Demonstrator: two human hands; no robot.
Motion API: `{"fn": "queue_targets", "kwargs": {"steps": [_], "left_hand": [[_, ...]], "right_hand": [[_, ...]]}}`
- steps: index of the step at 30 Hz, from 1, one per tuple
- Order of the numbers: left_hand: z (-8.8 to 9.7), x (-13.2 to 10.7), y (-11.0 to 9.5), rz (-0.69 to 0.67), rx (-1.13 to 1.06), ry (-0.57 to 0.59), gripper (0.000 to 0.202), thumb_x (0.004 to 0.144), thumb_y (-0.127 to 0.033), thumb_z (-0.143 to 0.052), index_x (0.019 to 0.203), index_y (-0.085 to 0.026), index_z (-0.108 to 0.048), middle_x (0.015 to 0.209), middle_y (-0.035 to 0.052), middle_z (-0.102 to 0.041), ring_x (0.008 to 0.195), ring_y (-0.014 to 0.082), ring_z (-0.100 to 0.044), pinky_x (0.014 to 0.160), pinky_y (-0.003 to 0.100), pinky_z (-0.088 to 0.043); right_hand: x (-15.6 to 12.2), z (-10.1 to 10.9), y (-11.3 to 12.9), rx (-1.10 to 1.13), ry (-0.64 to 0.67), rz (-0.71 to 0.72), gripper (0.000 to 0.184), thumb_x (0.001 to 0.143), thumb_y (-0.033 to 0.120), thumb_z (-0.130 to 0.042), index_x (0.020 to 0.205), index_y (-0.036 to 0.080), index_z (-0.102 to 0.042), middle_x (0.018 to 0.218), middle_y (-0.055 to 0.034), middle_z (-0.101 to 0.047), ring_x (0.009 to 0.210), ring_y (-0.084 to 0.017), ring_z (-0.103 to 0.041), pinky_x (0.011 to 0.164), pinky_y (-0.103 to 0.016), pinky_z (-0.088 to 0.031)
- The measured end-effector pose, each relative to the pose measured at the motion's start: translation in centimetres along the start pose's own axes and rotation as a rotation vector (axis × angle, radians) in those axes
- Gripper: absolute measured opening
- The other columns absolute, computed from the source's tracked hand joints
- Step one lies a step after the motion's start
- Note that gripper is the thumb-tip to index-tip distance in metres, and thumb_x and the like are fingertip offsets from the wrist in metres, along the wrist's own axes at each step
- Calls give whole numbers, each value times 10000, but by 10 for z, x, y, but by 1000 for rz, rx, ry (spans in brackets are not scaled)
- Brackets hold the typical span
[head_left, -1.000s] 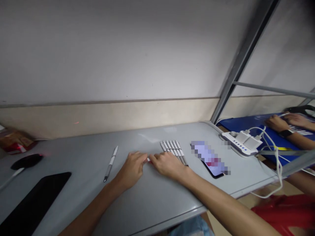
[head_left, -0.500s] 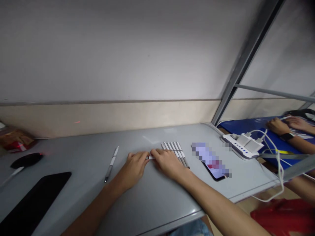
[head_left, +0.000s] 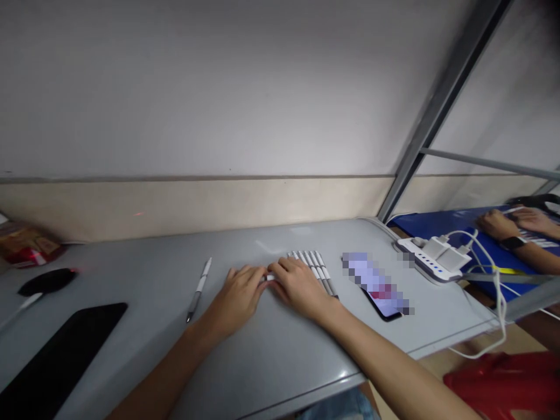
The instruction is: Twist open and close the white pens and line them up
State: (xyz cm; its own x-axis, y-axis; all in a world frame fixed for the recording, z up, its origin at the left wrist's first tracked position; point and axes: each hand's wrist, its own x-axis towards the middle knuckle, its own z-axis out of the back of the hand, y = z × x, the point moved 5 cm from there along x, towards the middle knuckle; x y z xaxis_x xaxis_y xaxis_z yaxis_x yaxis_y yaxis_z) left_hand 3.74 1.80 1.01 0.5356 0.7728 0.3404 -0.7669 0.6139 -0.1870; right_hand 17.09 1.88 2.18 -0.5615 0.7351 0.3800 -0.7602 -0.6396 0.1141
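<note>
My left hand (head_left: 236, 294) and my right hand (head_left: 297, 286) rest close together on the grey table (head_left: 271, 350). Both pinch a white pen (head_left: 268, 279) that spans the small gap between their fingertips. A row of several white-and-grey pens (head_left: 315, 268) lies side by side just beyond my right hand, and its knuckles cover the near ends. A single white-and-grey pen (head_left: 198, 290) lies apart to the left of my left hand.
A phone (head_left: 377, 286) with a lit screen lies right of the pen row. A white power strip (head_left: 433, 259) with chargers and cables sits at the table's right end. A black pad (head_left: 56, 361), a black mouse (head_left: 46, 281) and a snack packet (head_left: 26, 248) are at left. Another person's hands (head_left: 516, 224) work on a blue surface at far right.
Both hands have slid slightly away from me toward the pen row, still pinching the pen between them. Nothing else on the table moved.
</note>
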Motion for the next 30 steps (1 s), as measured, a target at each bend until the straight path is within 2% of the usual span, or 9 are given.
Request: {"fn": "queue_targets", "kwargs": {"steps": [2, 4, 7, 10, 18, 23, 26, 30], "left_hand": [[0, 0, 1, 4, 35, 4, 231, 989, -286, -326, 953, -197, -537, 928, 32, -624, 887, 201, -537, 784, 348, -336], [-1, 1, 3, 11, 65, 8, 249, 990, -261, -313, 917, -197, -542, 895, 32, -622, 860, 200, -533, 755, 340, -326], [-2, 2, 3, 24, 101, 3, 268, 985, -222, -304, 891, -192, -554, 870, 36, -620, 840, 200, -533, 737, 336, -319], [-4, 2, 3, 41, 110, 10, 290, 979, -210, -301, 855, -188, -563, 833, 37, -620, 822, 202, -535, 732, 336, -322], [-1, 3, 0, 87, -42, 17, 318, 985, -283, -289, 804, -192, -534, 769, 9, -607, 742, 171, -552, 735, 323, -354], [5, 4, 1, 121, -156, 21, 312, 974, -316, -324, 800, -200, -555, 705, -6, -601, 681, 161, -556, 684, 296, -378], [9, 5, 3, 114, -251, 10, 272, 961, -324, -359, 939, -215, -608, 808, 2, -663, 747, 163, -602, 704, 282, -414], [11, 6, 6, 77, -371, -27, 318, 959, -298, -365, 1180, -266, -592, 1105, 5, -687, 992, 161, -626, 878, 277, -430]], "right_hand": [[-1, 0, 1, -3, -30, 20, 205, 971, 273, -428, 1049, 167, -585, 1000, -100, -575, 929, -225, -494, 791, -340, -359], [-1, -3, 2, -14, -40, 34, 189, 963, 215, -427, 1030, 163, -596, 1017, -109, -561, 948, -233, -473, 792, -352, -351], [-1, -7, 0, -10, -42, 39, 165, 934, 144, -461, 1012, 164, -605, 1001, -99, -560, 923, -217, -472, 784, -340, -347], [0, -8, -4, 30, -47, 43, 155, 932, 159, -486, 1016, 187, -614, 948, -71, -570, 870, -190, -485, 763, -310, -349], [3, -5, -7, -5, -150, 54, 116, 901, 121, -528, 940, 197, -607, 924, -49, -582, 868, -191, -464, 739, -306, -321], [3, -5, -9, -22, -223, 57, 165, 870, 57, -511, 914, 192, -596, 901, -48, -582, 834, -189, -447, 719, -305, -313], [3, -3, -15, 12, -253, 47, 205, 833, 28, -529, 922, 197, -602, 908, -46, -588, 837, -190, -452, 712, -302, -316], [3, 2, -28, 115, -284, -6, 210, 819, 37, -542, 921, 203, -622, 914, -52, -602, 845, -193, -467, 723, -304, -340]]}}
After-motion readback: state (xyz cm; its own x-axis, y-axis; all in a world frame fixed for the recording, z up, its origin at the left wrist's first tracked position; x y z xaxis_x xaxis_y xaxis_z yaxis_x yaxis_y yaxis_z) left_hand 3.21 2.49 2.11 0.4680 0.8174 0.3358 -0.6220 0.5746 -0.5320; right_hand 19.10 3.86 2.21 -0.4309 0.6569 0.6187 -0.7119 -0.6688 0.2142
